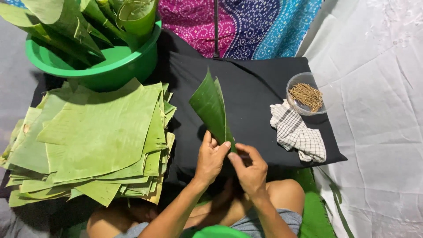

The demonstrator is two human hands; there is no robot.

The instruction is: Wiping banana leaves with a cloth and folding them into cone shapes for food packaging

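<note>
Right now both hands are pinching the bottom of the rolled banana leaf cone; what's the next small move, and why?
Probably keep the left hand clamped on the banana leaf cone and send the right hand to the clear bowl of wooden picks for one pick. The cone looks fully rolled, nothing visibly pins its overlap, and the bowl sits on the right hand's side by the checked cloth.

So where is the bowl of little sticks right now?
In the head view, the clear bowl of sticks sits right of the hands, on the black cloth, touching the checked rag.
</note>
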